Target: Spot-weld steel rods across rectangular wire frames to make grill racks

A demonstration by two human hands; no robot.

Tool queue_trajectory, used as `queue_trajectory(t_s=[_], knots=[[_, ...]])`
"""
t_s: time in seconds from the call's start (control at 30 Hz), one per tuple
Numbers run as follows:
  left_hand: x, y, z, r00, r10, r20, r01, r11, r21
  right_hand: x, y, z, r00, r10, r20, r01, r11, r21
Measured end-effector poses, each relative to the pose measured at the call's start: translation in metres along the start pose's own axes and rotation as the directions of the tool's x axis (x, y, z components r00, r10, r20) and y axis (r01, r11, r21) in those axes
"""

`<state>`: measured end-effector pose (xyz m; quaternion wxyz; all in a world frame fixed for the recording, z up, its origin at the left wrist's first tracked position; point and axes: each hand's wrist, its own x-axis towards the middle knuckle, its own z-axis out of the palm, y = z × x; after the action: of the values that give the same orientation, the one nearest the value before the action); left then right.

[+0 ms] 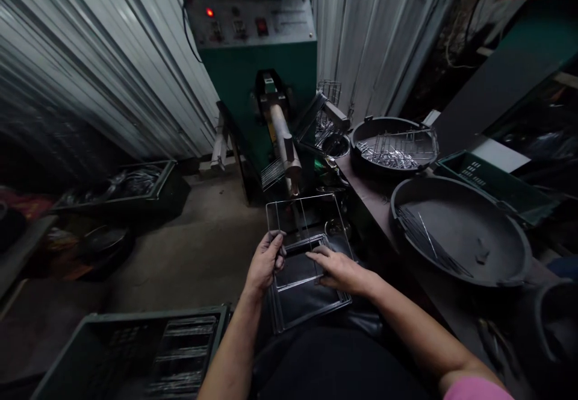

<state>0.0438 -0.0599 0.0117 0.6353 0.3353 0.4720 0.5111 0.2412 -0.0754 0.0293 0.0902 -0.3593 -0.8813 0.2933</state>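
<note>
My left hand [267, 258] is closed, its thumb and fingers pinching the left side of a rectangular wire frame [335, 207] tilted up over my lap. My right hand [338, 267] is closed on a thin wire rod [306, 222] that crosses the frame from its top edge. Below both hands, more rectangular wire frames [311, 312] lie stacked on my lap. Just beyond the upper edge of the held frame stands the metal electrode [293, 190] of a green machine [235, 68].
A green crate [85, 321] with stacked wire frames stands at lower left. To the right, a round black pan [487, 207] holds several thin rods, and another pan [356, 162] holds short wire pieces. A second crate [174, 189] stands on the floor at left.
</note>
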Motion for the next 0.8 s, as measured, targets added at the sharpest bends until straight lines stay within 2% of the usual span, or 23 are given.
queue_trajectory(t_s=[0.37,0.6,0.8], knots=[[0.003,-0.005,-0.006,1.000,-0.013,-0.025,0.013,1.000,-0.017,0.006,-0.006,0.001,0.998,0.051,0.034,-0.045,0.989,-0.139],[0.008,-0.007,-0.004,0.999,-0.017,-0.044,0.016,1.000,-0.024,0.007,-0.005,-0.001,0.998,0.060,-0.005,-0.060,0.982,-0.177],[0.014,-0.010,-0.003,0.998,-0.014,-0.059,0.012,0.999,-0.031,0.010,-0.003,-0.005,0.998,0.067,0.012,-0.063,0.971,-0.231]])
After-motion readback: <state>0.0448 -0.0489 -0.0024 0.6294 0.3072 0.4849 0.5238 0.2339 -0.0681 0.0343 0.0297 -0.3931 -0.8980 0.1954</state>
